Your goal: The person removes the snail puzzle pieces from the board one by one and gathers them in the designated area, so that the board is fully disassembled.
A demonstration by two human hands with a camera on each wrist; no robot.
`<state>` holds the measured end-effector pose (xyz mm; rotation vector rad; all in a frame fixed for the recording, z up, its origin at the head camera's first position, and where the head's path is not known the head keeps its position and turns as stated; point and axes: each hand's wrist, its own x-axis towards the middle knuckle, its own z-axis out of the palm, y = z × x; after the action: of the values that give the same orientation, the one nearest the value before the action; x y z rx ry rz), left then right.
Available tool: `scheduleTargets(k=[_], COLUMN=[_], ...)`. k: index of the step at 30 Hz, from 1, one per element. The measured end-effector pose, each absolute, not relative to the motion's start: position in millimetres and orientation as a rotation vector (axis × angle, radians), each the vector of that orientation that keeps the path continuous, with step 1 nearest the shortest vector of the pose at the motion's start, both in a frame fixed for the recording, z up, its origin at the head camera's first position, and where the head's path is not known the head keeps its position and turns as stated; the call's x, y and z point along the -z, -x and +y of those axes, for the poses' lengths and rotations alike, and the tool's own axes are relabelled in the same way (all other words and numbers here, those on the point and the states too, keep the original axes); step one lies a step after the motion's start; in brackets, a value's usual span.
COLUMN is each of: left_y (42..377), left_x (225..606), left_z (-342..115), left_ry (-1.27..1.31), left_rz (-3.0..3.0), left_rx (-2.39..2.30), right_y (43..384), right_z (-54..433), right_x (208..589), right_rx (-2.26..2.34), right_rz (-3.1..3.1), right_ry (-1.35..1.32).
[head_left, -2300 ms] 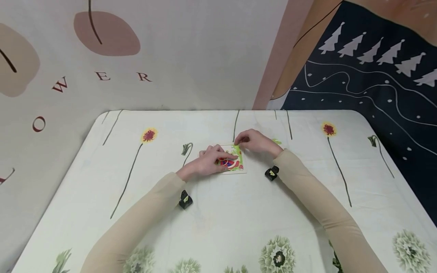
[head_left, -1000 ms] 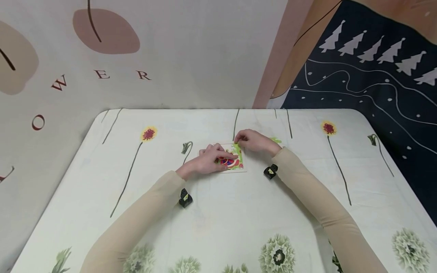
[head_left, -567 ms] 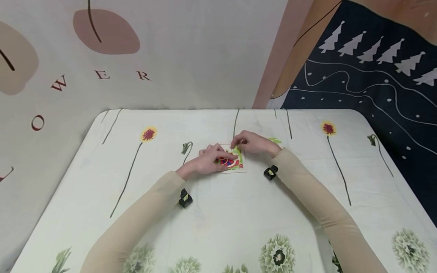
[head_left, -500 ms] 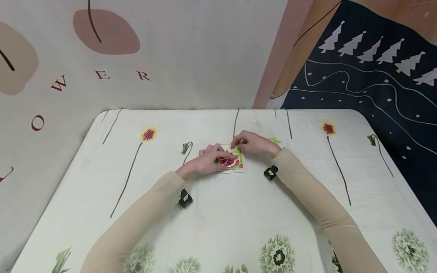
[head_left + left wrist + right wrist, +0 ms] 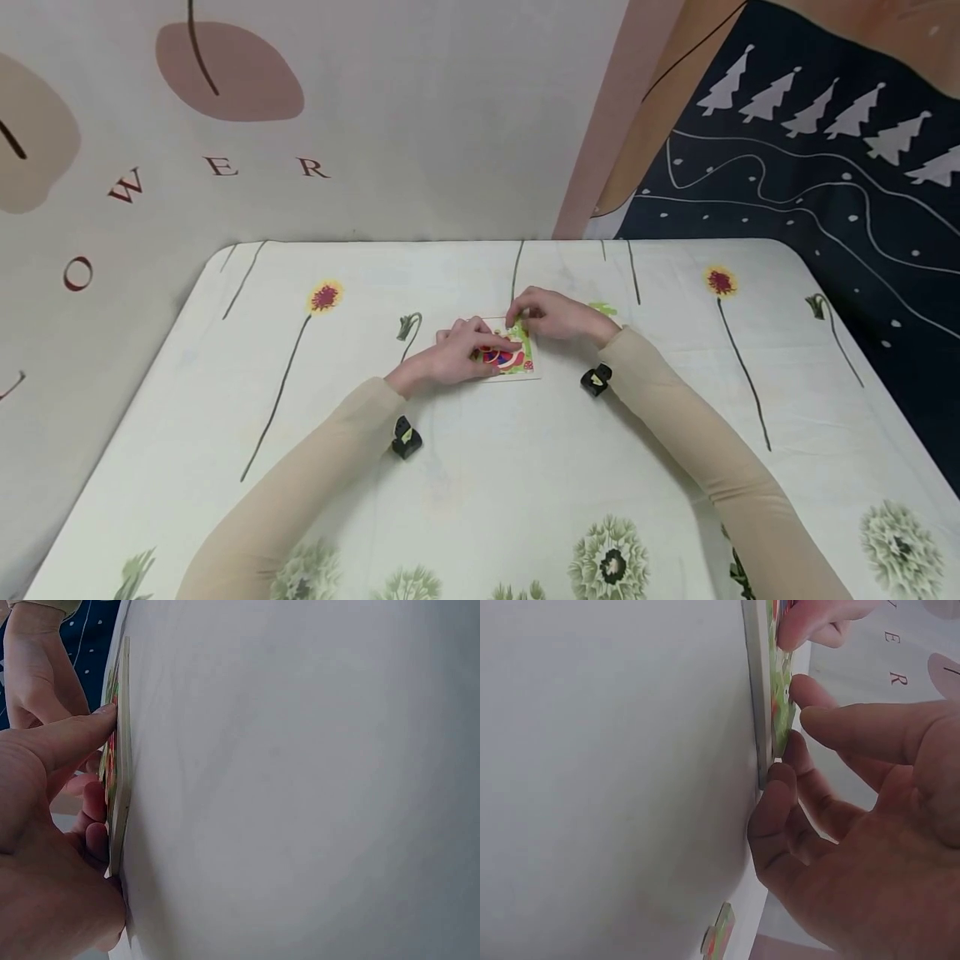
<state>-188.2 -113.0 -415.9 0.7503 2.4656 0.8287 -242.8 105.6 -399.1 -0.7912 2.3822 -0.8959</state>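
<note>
A small jigsaw puzzle (image 5: 514,360) in a pale tray lies flat on the white cloth, printed in red, green and blue. My left hand (image 5: 459,354) rests across its left part, the forefinger stretched over the picture and the other fingertips on its face in the left wrist view. At the far right corner is my right hand (image 5: 558,317), fingers bent. In the right wrist view its thumb and fingertips close on a green corner piece (image 5: 782,724) at the tray's edge. My left hand hides part of the picture.
A loose puzzle piece (image 5: 718,934) lies on the cloth behind my right hand, showing as a green shape (image 5: 603,308) in the head view. Black wrist cameras (image 5: 407,438) hang at both cuffs. The flower-print tablecloth (image 5: 487,483) reaches back to a printed curtain (image 5: 420,200).
My right fingertips have shifted slightly left and toward me over the puzzle's far right corner, uncovering its edge. The left hand stays in place on the picture.
</note>
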Motion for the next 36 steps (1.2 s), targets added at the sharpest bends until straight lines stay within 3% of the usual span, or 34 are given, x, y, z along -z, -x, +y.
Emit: scheduleTargets(k=[19, 36], left_y=[186, 182], left_x=[414, 411], left_z=[-114, -111], left_ry=[-0.738, -0.719], left_rz=[2.469, 2.502], left_rx=[-0.834, -0.815], right_y=[242, 241], right_z=[114, 152], right_x=[399, 398], right_rx=[1.13, 1.184], right_rz=[2.403, 2.464], right_ry=[0.736, 0.537])
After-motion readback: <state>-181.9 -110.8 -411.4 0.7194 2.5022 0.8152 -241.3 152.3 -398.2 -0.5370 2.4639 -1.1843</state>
